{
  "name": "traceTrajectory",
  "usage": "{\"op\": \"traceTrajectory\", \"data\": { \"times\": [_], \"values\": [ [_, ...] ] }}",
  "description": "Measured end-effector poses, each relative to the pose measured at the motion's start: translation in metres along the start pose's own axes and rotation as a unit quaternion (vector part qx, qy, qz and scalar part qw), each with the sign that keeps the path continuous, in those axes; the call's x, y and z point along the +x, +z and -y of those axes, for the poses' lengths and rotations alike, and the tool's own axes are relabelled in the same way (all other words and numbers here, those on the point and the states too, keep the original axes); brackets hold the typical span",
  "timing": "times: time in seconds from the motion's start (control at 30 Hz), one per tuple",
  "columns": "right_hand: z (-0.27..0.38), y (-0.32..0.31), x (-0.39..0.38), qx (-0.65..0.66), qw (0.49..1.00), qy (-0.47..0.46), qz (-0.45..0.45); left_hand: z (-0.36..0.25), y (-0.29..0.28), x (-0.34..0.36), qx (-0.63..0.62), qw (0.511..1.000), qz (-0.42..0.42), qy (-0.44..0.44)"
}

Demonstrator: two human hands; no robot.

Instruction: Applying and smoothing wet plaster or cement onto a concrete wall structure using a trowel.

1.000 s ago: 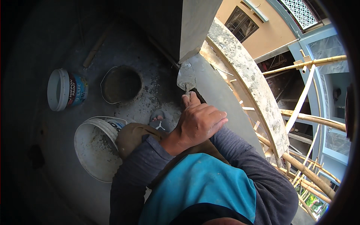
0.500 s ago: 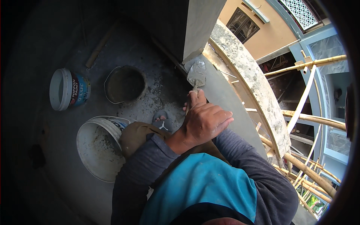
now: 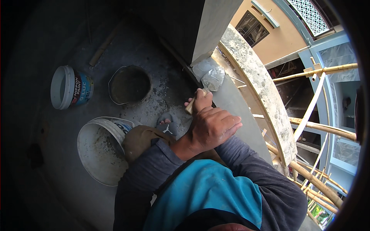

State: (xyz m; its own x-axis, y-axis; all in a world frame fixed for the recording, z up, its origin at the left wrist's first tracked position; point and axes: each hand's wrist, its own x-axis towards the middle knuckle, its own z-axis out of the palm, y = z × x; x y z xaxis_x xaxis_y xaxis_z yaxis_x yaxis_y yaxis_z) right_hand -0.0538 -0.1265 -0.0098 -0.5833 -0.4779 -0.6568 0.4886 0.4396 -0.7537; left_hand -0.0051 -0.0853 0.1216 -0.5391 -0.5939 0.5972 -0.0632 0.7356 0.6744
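Observation:
My left hand [image 3: 213,127] is closed round the wooden handle [image 3: 190,108] of a trowel. The trowel blade [image 3: 213,78], smeared with grey mortar, lies against the wet patch at the foot of a grey column [image 3: 216,27]. It rests on a smooth grey ledge [image 3: 233,109]. My right sleeve [image 3: 254,169] runs up under the left hand, and the right hand itself is hidden. My foot in a sandal [image 3: 166,125] and my bent knee [image 3: 140,140] are just left of the hands.
A dark pan of mortar [image 3: 130,84] stands on the spattered floor. A white bucket [image 3: 98,150] stands beside my knee, and another [image 3: 69,87] lies on its side. A curved concrete parapet [image 3: 258,84] and bamboo scaffold poles [image 3: 320,127] border a drop at the right.
My hand and the trowel have slid a little to the right along the ledge, toward the column's foot. The buckets have not moved.

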Motion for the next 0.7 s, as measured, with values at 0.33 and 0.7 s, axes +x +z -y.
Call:
{"op": "traceTrajectory", "data": {
  "times": [0.33, 0.7],
  "values": [
    [-0.001, 0.016, 0.041, 0.055, 0.978, -0.048, 0.193, 0.008, 0.014, -0.016, 0.01, 0.999, -0.049, -0.013],
    [-0.012, -0.001, 0.025, 0.035, 0.984, -0.057, 0.168, 0.003, 0.018, -0.017, 0.011, 0.999, -0.035, -0.01]
  ]
}}
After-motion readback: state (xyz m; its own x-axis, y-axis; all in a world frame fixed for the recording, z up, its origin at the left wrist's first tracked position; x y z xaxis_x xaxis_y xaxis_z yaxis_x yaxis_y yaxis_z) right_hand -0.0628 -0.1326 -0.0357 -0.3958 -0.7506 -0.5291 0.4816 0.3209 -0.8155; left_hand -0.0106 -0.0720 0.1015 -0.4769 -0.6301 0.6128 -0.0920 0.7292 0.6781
